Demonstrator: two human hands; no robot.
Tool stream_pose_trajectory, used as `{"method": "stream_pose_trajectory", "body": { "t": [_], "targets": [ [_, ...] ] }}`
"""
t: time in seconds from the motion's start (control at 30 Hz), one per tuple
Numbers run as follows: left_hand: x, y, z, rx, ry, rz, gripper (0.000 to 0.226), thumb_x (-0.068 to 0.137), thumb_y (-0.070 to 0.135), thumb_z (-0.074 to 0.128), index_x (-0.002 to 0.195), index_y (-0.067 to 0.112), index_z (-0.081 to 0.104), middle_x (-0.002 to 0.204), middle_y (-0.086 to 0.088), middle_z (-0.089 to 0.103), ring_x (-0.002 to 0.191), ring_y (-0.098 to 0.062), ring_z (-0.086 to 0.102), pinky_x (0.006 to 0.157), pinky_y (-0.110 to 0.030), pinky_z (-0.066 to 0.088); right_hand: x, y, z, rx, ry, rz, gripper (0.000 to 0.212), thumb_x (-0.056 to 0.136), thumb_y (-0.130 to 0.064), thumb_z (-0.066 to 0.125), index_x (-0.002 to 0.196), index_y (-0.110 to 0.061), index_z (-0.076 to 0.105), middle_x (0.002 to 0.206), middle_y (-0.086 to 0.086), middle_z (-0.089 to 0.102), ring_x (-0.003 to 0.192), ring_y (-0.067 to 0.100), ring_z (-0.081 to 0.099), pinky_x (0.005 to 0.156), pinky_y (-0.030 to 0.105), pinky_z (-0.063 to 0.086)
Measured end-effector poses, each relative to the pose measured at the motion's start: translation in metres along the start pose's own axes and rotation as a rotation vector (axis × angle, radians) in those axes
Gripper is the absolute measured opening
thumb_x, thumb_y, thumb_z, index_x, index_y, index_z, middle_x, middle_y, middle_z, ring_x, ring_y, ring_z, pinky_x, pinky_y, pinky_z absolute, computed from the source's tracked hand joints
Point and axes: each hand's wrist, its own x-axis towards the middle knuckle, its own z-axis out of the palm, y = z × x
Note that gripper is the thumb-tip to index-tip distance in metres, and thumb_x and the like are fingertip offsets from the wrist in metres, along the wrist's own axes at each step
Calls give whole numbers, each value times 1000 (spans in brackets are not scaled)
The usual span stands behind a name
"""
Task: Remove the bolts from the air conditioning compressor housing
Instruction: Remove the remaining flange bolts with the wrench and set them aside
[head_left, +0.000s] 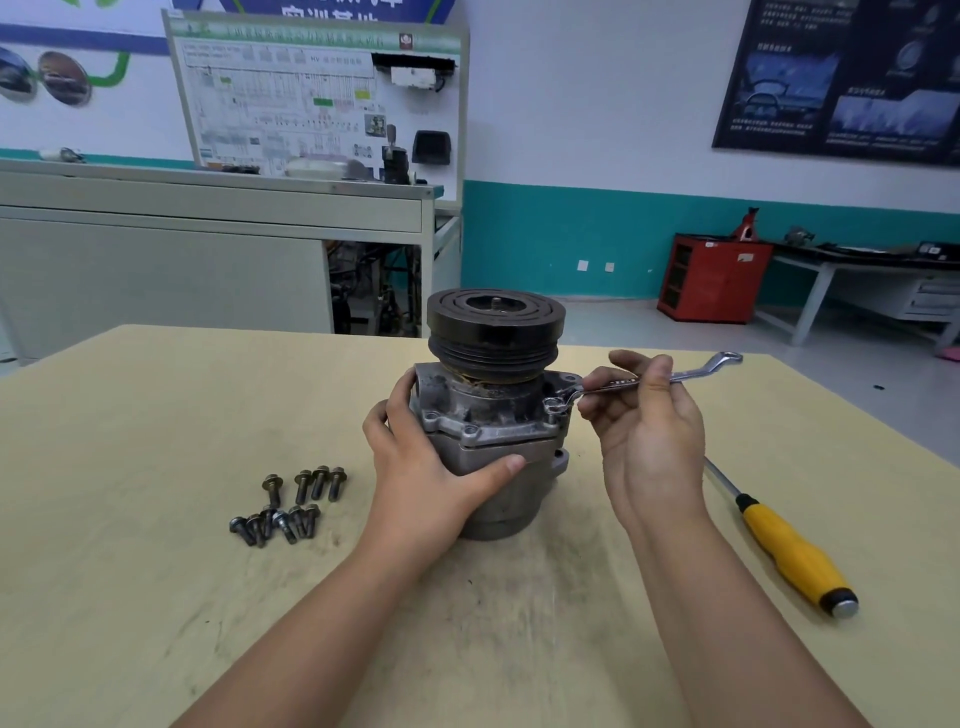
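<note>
Pale yellow wood, smooth but smudged with grey grease marks, forms the table (156, 597) that fills the lower part of the view. Standing upright at its middle is the compressor (488, 415), a squat cylinder of dull, grimy cast metal. A black, ribbed round pulley (496, 322) sits on top of it. Below the pulley is a flat, lobed flange (467, 434) with small round holes along its edge.

The left hand (421, 483) wraps the near left side of the compressor. Its thumb lies across the front of the body and its fingers curl round the far side, steadying it.

The right hand (649, 441) is raised just right of the compressor, palm toward the camera. Its fingers are bent round a slim, shiny steel wrench (615, 384), pinching the shank. The wrench's near ring end rests on the right corner of the flange, and its cranked far end points away to the right. Whether a bolt head sits inside the ring is too small to tell.

To the right lies a screwdriver (795, 556) with a thick yellow handle, a black collar, a grey cap and a thin metal shaft, well apart from the compressor.

Left of the compressor, near the left forearm, a loose cluster of dark, oily flanged bolts (291, 504) lies on the table, some touching each other
</note>
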Motion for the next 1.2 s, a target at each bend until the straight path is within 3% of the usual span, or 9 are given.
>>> {"method": "stream_pose_trajectory", "body": {
  "t": [0.2, 0.3, 0.4, 0.5, 0.6, 0.8, 0.93, 1.1, 1.2],
  "targets": [
    [0, 1, 0, 4, -3, -6, 116, 53, 57, 80, 141, 45, 6, 125, 20, 10, 121, -3, 27, 103, -21, 24, 2, -2, -2, 187, 39, 115, 25, 103, -17, 31, 91, -8, 51, 66, 7, 67, 58, 15, 61, 58, 23, 52],
    [0, 2, -1, 3, -8, -6, 116, 53, 55, 80, 142, 45, 6, 125, 20, 11, 122, -4, 29, 103, -21, 25, 1, -8, 0, 79, 94, -64, 24, 103, -15, 31, 89, -10, 50, 69, 4, 69, 61, 15, 64, 60, 24, 53],
    [0, 1, -1, -3, -12, -9, 116, 53, 55, 80, 142, 43, 6, 123, 21, 10, 121, -2, 28, 103, -19, 24, -5, -9, 3, -273, 131, -339, 22, 101, -20, 36, 85, -19, 51, 74, 0, 70, 62, 16, 64, 64, 27, 51],
    [0, 1, 0, -10, -7, -11, 116, 51, 57, 78, 142, 44, 6, 122, 22, 10, 120, -1, 27, 103, -19, 23, -13, -8, 5, -445, 45, -556, 17, 97, -24, 41, 84, -28, 50, 76, -2, 68, 62, 14, 63, 63, 21, 49],
    [0, 1, 0, -6, 5, -2, 116, 52, 55, 80, 142, 44, 7, 123, 21, 10, 119, 0, 25, 102, -18, 23, -18, -3, 6, -577, -64, -649, 13, 95, -27, 43, 85, -32, 51, 81, -2, 67, 65, 15, 63, 65, 28, 50],
    [0, 0, 0, 3, 6, 12, 117, 53, 52, 82, 144, 39, 7, 126, 17, 10, 121, 0, 23, 104, -19, 23, -21, 6, 3, -811, -141, -806, 29, 95, -21, 46, 84, 2, 61, 78, 9, 65, 66, 26, 66, 63, 37, 53],
    [0, 1, -1, 1, -1, 8, 118, 53, 53, 81, 144, 40, 7, 127, 16, 10, 122, -2, 24, 105, -20, 24, -23, 9, 4, -861, -164, -946, 43, 99, -24, 39, 81, 9, 61, 75, 17, 64, 65, 25, 63, 67, 20, 46],
    [0, 1, 0, 1, 1, -1, 119, 51, 55, 79, 144, 39, 7, 129, 14, 11, 123, -4, 26, 105, -21, 25, -26, 17, 4, -835, -185, -962, 49, 102, -28, 34, 80, 7, 61, 76, 15, 63, 74, 17, 56, 72, 16, 43],
    [1, 1, 0, 11, 6, 2, 118, 53, 53, 81, 144, 37, 7, 131, 12, 12, 124, -5, 27, 107, -22, 26, -32, 24, 8, -731, -168, -821, 40, 101, -29, 34, 80, -8, 60, 74, 6, 62, 68, 13, 56, 65, 20, 45]
  ]
}}
